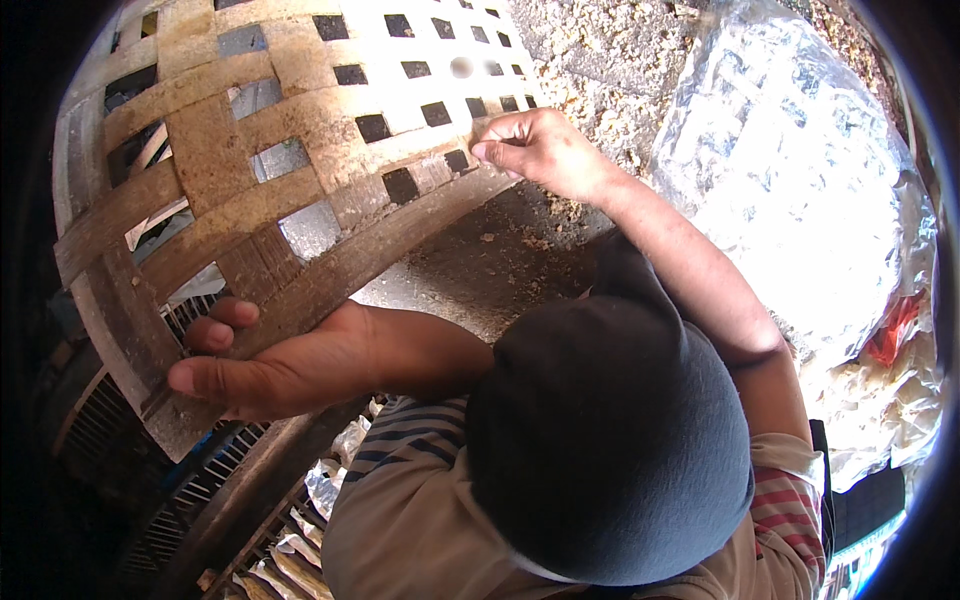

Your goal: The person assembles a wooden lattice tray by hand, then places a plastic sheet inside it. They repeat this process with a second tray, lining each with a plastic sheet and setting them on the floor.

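A large panel woven from flat bamboo strips [205, 140] fills the upper left, tilted, with square gaps between the strips. Its near rim is a long wooden slat [345, 262]. My left hand [290, 370] is closed round the lower corner of this rim, thumb on one side and fingertips curling over the other. Farther up the same edge, my right hand [545, 150] pinches the rim between thumb and bent fingers. Whether anything small is also in that pinch is hidden.
A dark cap [610, 430] blocks the lower middle. Clear plastic sheeting [770, 200] lies bunched at the right, with a red scrap [895, 330] by it. Rough, crumb-strewn ground [590, 60] shows behind. Slatted racks [190, 500] with pale wrapped pieces [290, 560] stand at lower left.
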### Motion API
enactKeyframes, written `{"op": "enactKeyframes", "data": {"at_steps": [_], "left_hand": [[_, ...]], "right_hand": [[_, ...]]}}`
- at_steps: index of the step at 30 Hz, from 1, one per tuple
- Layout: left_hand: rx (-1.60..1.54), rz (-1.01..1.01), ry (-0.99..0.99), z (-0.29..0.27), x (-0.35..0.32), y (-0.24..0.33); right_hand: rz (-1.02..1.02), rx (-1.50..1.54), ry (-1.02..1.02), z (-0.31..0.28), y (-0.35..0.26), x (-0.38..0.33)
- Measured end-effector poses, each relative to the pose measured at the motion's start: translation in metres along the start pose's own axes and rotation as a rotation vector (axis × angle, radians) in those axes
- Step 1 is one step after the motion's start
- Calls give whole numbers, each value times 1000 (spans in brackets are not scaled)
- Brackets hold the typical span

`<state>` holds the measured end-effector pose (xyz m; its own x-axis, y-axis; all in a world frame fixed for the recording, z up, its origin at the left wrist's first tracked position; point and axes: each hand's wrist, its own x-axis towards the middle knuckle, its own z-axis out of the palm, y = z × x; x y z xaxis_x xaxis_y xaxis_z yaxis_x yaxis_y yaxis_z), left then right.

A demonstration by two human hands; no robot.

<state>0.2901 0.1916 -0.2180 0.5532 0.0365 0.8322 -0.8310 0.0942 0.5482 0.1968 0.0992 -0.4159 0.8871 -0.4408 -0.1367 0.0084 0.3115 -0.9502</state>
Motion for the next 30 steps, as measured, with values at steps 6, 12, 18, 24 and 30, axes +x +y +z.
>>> {"op": "enactKeyframes", "data": {"at_steps": [6,12,18,24,30], "left_hand": [[17,-20,14,1,0,-4],[19,42,-42,-3,3,-6],[-10,15,-40,-4,4,-6],[13,15,-3,-1,2,-5],[-7,6,-16,-2,2,-5]], "right_hand": [[84,59,11,7,-24,0],[-40,-63,-1,2,-22,-5],[-303,-72,230,24,-27,0],[-603,-418,260,28,-25,-7],[-666,-507,354,36,-15,-8]]}}
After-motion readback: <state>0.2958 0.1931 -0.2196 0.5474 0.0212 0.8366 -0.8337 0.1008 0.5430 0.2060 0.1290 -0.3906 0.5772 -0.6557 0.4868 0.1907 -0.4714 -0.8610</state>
